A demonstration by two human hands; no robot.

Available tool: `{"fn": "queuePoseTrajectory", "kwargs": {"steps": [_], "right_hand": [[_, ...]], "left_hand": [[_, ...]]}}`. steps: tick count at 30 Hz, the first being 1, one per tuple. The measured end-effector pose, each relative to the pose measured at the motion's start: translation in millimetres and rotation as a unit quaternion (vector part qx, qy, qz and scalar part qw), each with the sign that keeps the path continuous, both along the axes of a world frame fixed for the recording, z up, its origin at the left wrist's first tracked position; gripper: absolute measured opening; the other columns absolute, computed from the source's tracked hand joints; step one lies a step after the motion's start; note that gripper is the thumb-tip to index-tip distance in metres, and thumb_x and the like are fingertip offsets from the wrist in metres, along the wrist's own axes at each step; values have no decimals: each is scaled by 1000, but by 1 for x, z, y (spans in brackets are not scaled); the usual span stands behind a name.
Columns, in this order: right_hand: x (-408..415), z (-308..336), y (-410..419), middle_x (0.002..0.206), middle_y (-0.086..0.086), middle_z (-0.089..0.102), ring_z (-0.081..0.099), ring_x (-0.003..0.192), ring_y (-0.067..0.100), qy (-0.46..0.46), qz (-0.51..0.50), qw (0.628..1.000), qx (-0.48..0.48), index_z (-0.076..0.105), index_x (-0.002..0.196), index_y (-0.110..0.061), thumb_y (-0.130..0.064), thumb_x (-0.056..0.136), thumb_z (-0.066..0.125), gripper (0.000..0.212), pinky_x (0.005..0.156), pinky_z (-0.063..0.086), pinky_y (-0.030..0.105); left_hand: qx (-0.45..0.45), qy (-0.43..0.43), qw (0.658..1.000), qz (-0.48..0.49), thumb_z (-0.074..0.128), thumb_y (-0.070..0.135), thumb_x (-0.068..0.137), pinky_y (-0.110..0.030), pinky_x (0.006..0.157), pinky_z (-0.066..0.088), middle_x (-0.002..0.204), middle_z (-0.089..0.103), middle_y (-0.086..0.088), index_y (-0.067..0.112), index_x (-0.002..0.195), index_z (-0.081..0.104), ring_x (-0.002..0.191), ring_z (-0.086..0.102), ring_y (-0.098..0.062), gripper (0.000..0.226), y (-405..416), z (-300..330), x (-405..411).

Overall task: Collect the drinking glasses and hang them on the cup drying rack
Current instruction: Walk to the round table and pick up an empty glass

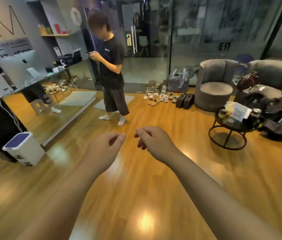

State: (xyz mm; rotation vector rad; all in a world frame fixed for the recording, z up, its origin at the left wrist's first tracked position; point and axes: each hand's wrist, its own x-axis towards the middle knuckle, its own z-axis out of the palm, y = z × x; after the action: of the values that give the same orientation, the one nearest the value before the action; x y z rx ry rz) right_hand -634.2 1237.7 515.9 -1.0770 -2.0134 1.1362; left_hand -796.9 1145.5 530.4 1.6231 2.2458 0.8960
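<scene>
My left hand [105, 148] and my right hand [152, 141] are stretched out side by side over the wooden floor, at mid-frame. Both hold nothing. Their fingers are loosely curled, with thumb and forefinger close together. No drinking glass and no cup drying rack can be made out in this view. A small round table [230, 123] at the right carries jars, a paper bag and other small items, too blurred to name.
A person in dark clothes [110, 66] stands ahead looking at a phone. A white bin with a blue lid [24, 148] sits at the left by a mirrored counter. Grey armchairs [214, 84], bags and several shoes line the glass wall. Open wooden floor lies in front.
</scene>
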Motion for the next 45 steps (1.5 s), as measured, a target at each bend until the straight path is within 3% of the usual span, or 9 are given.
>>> {"fn": "queuePoseTrajectory", "kwargs": {"steps": [10, 14, 17, 21, 24, 30, 34, 37, 45], "right_hand": [[-3, -2, 235, 82, 4, 77, 73, 80, 22, -25, -174, 984, -19, 77, 99, -19, -45, 108, 46, 41, 80, 58, 45], [8, 4, 327, 83, 4, 77, 72, 80, 21, -16, -262, 965, -16, 76, 101, -19, -43, 109, 44, 41, 79, 59, 43], [27, 5, 394, 81, 3, 77, 72, 78, 22, 0, -330, 944, -16, 76, 96, -21, -44, 108, 45, 40, 79, 59, 46], [67, 1, 479, 79, 4, 77, 68, 71, 16, 13, -404, 915, -20, 75, 92, -23, -43, 108, 47, 38, 77, 60, 46], [105, -8, 546, 79, 2, 77, 69, 72, 16, 18, -435, 900, -32, 77, 98, -22, -44, 109, 47, 38, 74, 59, 42], [213, -54, 696, 85, 7, 77, 73, 82, 24, 9, -466, 882, -76, 77, 102, -15, -42, 109, 46, 42, 83, 59, 46], [293, -90, 784, 80, 3, 76, 72, 77, 18, 0, -485, 863, -141, 76, 93, -20, -44, 108, 46, 41, 89, 60, 50], [344, -115, 843, 74, 0, 76, 72, 77, 20, 5, -505, 845, -175, 75, 86, -25, -48, 106, 47, 42, 90, 59, 53], [448, -220, 985, 80, 2, 74, 71, 72, 17, -1, -543, 807, -232, 74, 96, -15, -40, 108, 47, 39, 79, 62, 46]], "left_hand": [[15, -4, 987, -157, 46, 57, 101, -45, 74, 56, 82, 72, 7, 30, 89, 72, 78, 65, -10, 39, 303, -1, -28], [6, 5, 969, -247, 45, 60, 100, -41, 68, 54, 78, 70, 6, 32, 85, 69, 75, 64, -12, 41, 429, 2, -21], [-7, -9, 947, -321, 47, 55, 102, -36, 71, 52, 83, 71, 6, 32, 93, 71, 78, 64, -10, 34, 522, 10, 2], [-12, -20, 917, -398, 49, 51, 103, -26, 59, 39, 76, 65, 15, 31, 94, 71, 73, 58, -3, 32, 631, 5, 59], [-21, -29, 901, -433, 51, 50, 102, -25, 59, 37, 75, 66, 14, 32, 87, 69, 76, 61, -6, 30, 708, -16, 113], [-35, -27, 884, -465, 51, 46, 103, -22, 64, 40, 91, 70, 14, 31, 103, 74, 87, 62, -3, 27, 872, -57, 237], [-72, -32, 887, -455, 55, 43, 102, -26, 71, 44, 96, 70, 14, 31, 103, 72, 95, 64, -11, 21, 981, -87, 314], [-94, -23, 884, -457, 55, 44, 101, -30, 80, 47, 106, 71, 10, 28, 114, 72, 98, 63, -12, 27, 1052, -113, 362], [-169, 30, 867, -467, 56, 44, 101, -23, 70, 44, 131, 65, -1, 23, 139, 59, 105, 59, -15, 43, 1224, -243, 485]]}}
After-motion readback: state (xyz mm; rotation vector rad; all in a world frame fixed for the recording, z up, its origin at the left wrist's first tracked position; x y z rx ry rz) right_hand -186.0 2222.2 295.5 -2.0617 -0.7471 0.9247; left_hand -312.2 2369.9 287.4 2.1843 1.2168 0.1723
